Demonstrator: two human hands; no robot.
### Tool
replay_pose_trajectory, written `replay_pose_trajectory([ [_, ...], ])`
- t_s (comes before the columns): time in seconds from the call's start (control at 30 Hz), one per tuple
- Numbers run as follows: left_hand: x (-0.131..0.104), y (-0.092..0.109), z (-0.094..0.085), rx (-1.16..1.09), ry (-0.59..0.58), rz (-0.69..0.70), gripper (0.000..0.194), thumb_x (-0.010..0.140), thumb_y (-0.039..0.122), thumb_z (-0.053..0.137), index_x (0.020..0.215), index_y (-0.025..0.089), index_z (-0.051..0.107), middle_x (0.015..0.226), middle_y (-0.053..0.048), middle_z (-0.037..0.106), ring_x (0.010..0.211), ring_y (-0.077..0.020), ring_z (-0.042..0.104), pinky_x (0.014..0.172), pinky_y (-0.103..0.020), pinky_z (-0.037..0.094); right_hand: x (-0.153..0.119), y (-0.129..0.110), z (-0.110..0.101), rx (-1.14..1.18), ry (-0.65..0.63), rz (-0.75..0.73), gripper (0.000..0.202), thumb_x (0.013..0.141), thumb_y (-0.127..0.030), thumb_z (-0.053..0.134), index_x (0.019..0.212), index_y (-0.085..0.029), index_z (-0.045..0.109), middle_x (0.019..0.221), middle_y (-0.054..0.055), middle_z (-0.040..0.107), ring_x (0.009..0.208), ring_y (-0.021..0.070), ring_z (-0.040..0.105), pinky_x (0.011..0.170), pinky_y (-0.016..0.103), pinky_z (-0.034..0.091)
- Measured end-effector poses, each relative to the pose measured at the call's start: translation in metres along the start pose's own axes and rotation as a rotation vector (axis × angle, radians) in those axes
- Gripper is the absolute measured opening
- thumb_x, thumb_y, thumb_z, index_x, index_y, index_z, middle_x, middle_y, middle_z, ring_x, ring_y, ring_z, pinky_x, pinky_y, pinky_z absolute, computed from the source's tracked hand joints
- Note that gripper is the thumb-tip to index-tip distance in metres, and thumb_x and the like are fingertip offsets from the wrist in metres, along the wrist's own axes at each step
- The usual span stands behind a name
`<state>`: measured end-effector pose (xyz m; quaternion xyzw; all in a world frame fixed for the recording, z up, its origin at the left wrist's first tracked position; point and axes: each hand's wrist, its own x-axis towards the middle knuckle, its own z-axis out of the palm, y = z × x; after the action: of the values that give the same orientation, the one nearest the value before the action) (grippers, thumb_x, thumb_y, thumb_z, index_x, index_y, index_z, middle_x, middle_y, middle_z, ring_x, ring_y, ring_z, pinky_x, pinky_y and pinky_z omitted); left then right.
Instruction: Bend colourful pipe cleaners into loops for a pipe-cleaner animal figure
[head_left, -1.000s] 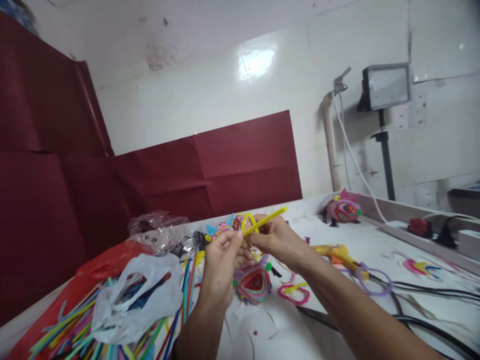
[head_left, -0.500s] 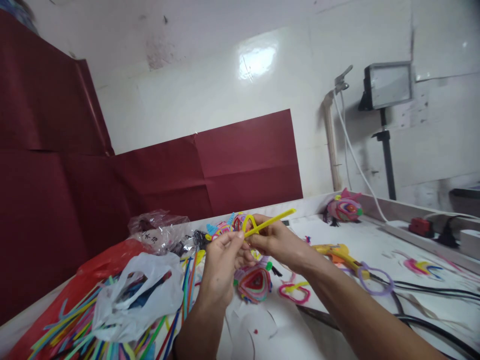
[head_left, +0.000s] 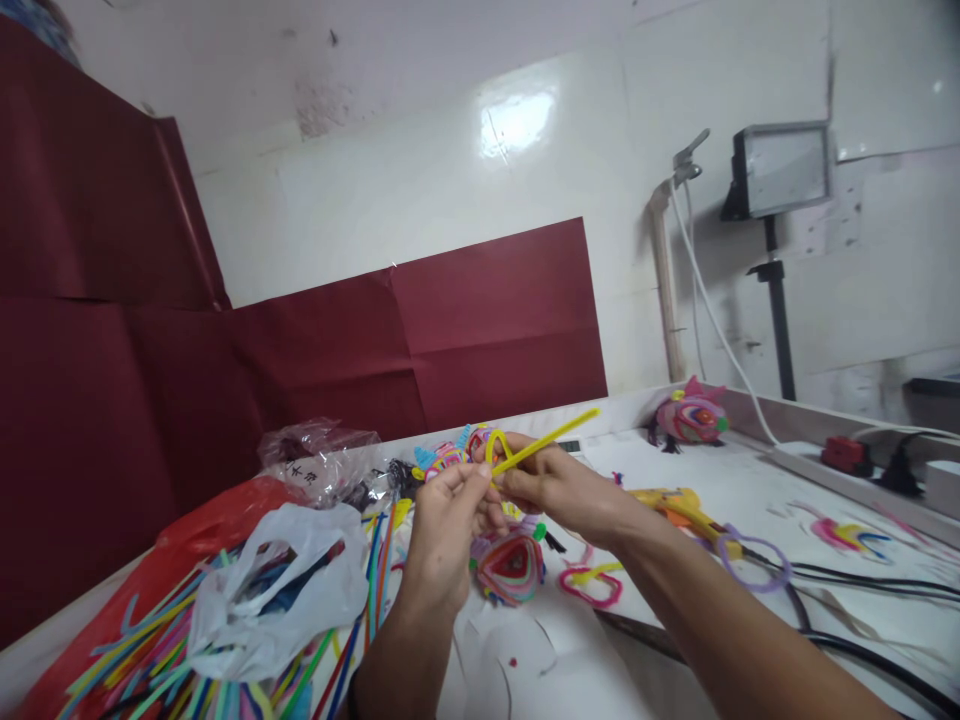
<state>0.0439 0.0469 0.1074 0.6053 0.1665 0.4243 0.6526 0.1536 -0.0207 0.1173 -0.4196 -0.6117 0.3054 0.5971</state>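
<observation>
A fuzzy yellow pipe cleaner (head_left: 551, 437) is pinched between both hands over the table, with a loop bent at its left part and a straight end pointing up to the right. My left hand (head_left: 450, 510) grips it between thumb and forefinger. Close beside it, my right hand (head_left: 544, 480) has its fingers closed on the same piece, near the loop. Below the hands lies a round multicoloured piece (head_left: 510, 567) with a red centre. Behind them, another colourful piece (head_left: 448, 457) with light blue parts is partly hidden.
Many coloured pipe cleaners (head_left: 157, 650) and a white plastic bag (head_left: 285, 590) lie at the left on a red bag (head_left: 217, 515). To the right are a yellow glue gun (head_left: 675, 505), a purple ring (head_left: 752, 560), black cables, a pink fish-like piece (head_left: 691, 413) and a power strip (head_left: 802, 457).
The straight end of the yellow pipe cleaner has shifted slightly up and to the right. Both hands keep their hold on it.
</observation>
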Motion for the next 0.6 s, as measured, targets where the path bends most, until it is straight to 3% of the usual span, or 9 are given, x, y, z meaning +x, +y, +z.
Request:
replay_pose_trajectory([
  [0.23,-0.001,0.0,0.0,-0.001,0.006,0.006,0.024,0.065,0.032,0.068,0.061,0.013,0.054,0.05,0.003,0.054,0.039,-0.0061,0.048,0.041,-0.018,0.042,0.001,0.003,-0.004,0.025,0.002,0.022,0.014,0.073,-0.02,0.055,0.086,-0.017,0.051,0.062,-0.004,0.049,0.051,0.0077,0.037,0.048,0.023,0.027],
  [0.37,0.0,0.002,-0.001,-0.003,0.008,0.035,0.024,0.067,0.033,0.067,0.061,0.013,0.054,0.049,0.003,0.054,0.04,-0.0065,0.049,0.043,-0.018,0.042,-0.001,-0.001,-0.01,0.02,-0.02,0.009,0.014,0.074,-0.025,0.061,0.079,-0.015,0.053,0.059,-0.004,0.048,0.05,0.0072,0.038,0.048,0.023,0.029],
  [0.6,0.001,0.002,-0.002,0.003,0.029,0.07,0.027,0.068,0.036,0.068,0.063,0.014,0.054,0.048,0.004,0.053,0.041,-0.0071,0.05,0.044,-0.018,0.041,-0.001,-0.006,-0.012,0.073,0.064,0.042,0.035,0.065,-0.023,0.07,0.095,-0.014,0.054,0.061,-0.004,0.053,0.053,0.0091,0.048,0.048,0.022,0.033],
])
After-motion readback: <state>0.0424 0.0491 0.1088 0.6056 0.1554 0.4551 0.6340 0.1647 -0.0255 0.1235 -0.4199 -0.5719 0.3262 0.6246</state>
